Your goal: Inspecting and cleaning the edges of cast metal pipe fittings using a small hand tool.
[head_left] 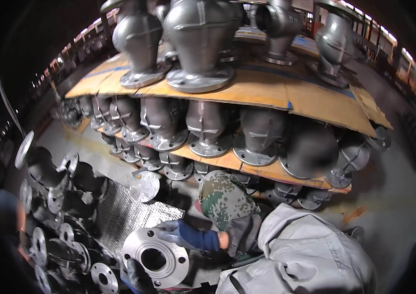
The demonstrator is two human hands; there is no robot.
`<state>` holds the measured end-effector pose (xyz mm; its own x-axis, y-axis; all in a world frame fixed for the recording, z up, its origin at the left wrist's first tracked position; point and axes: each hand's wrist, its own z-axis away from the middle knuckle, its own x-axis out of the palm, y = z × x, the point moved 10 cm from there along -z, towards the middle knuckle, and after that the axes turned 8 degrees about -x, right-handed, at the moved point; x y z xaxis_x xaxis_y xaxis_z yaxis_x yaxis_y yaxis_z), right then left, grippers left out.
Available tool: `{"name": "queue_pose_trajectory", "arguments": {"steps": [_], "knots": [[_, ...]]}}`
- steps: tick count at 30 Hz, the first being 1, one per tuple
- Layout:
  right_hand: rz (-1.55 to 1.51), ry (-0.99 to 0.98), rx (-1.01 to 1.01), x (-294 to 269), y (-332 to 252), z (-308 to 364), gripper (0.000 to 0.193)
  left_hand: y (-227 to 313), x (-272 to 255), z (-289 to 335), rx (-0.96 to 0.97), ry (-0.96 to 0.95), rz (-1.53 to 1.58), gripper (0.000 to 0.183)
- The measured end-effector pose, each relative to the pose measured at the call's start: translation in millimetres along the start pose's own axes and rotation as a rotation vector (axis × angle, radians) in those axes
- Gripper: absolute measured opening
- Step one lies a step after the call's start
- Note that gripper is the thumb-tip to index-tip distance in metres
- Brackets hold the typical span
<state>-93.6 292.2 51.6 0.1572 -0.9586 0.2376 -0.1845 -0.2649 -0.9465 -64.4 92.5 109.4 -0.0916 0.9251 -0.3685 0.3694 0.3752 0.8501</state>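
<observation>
A round machined steel flange (168, 262) with a wide centre bore and several bolt holes stands tilted at lower centre. My right hand (181, 234), in a blue glove, grips its upper right rim, with a strip of bare wrist below the dark grey sleeve (246, 234). My left hand (139, 278), gloved in dark blue and black, closes on the lower left rim. Whatever joins the flange from behind is hidden. Under and behind it lies a silvery textured sheet (124, 213). Close to my right wrist is camouflage cloth (225, 198).
Grey valve bodies (200, 39) stand on stacked cardboard layers (266, 88) ahead. Dark flanged castings (65, 240) crowd the left. A blurred arm (9, 210), apparently another person's, reaches among them. Light grey jacket cloth (311, 255) fills the lower right, beside a dark ribbed hose (248, 260).
</observation>
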Motion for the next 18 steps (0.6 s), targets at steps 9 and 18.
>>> {"name": "queue_pose_trajectory", "arguments": {"steps": [9,18], "knots": [[0.049,0.103,-0.645,-28.9,-290.9,65.1,0.027,236.8,10.8,-4.7,0.634,-0.036,0.130,0.043],[0.686,0.226,-1.605,-103.0,-608.3,111.2,0.025,496.0,68.3,-89.0,1.315,0.014,0.109,0.048]]}}
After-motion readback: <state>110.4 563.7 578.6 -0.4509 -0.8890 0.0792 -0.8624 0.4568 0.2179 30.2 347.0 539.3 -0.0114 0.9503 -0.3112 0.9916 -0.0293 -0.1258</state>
